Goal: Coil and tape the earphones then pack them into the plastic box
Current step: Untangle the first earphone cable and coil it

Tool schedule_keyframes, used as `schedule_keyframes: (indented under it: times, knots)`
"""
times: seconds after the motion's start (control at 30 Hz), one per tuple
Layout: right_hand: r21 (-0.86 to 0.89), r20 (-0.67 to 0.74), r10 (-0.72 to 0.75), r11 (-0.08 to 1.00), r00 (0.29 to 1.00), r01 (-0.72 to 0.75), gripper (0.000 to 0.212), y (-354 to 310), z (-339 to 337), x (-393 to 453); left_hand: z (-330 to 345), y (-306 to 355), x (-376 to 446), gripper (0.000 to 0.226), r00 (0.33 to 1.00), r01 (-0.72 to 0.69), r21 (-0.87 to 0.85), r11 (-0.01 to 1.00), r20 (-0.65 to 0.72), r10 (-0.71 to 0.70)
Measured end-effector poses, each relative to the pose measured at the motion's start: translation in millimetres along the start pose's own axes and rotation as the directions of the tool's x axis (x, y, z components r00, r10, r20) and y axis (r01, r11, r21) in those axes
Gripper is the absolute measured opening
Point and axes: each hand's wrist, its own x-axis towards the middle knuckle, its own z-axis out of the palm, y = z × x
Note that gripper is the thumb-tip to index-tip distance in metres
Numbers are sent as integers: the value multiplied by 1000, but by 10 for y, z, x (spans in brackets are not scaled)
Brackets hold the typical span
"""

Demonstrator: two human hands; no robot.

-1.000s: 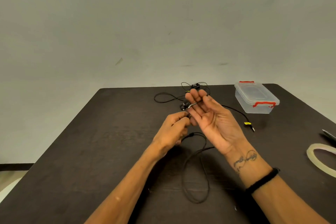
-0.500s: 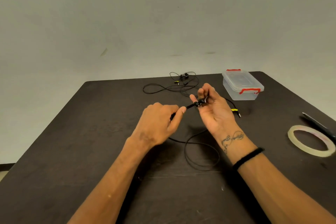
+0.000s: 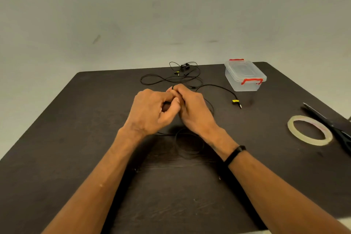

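Observation:
Both my hands meet over the middle of the dark table [image 3: 76,138]. My left hand [image 3: 152,112] and my right hand [image 3: 193,108] are knuckles-up, fingers curled round the black cable of one pair of earphones [image 3: 190,144]. Its slack lies looped on the table under my wrists, and its yellow-marked plug [image 3: 236,101] lies to the right. A second pair of black earphones [image 3: 180,76] lies uncoiled at the far edge. The clear plastic box [image 3: 245,77] with red clips stands shut at the far right. A roll of clear tape [image 3: 309,130] lies flat on the right.
Black scissors [image 3: 330,123] lie beside the tape roll near the table's right edge. A plain wall rises behind the table's far edge.
My right hand has turned from palm-up to knuckles-up and closed over the cable. My left hand has come in against it. The view has tipped downward.

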Motion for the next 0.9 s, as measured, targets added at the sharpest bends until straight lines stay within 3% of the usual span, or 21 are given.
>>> schedule_keyframes:
  times: [0.17, 0.33, 0.63, 0.77, 0.9]
  knots:
    - [-67, 59, 5, 998, 998, -1, 13, -85, -23, -23, 6, 2, -2, 44, 1000, 28, -54, 998, 0, -28]
    - [136, 91, 136, 980, 987, -148, 35, -179, 29, -40, 8, -47, 36, 59, 985, 123, -203, 971, -93, -144]
    - [228, 203, 139, 956, 969, -184, 28, -308, 122, -103, -4, -122, 35, 65, 916, 248, -296, 923, -240, -323]
    - [449, 264, 185, 845, 947, -290, 30, -353, 154, -58, -5, -157, 39, 65, 885, 312, -336, 889, -237, -400]
    - [725, 355, 209, 553, 911, -409, 29, -405, 112, -20, 18, -152, 50, 65, 862, 374, -370, 850, -200, -466]
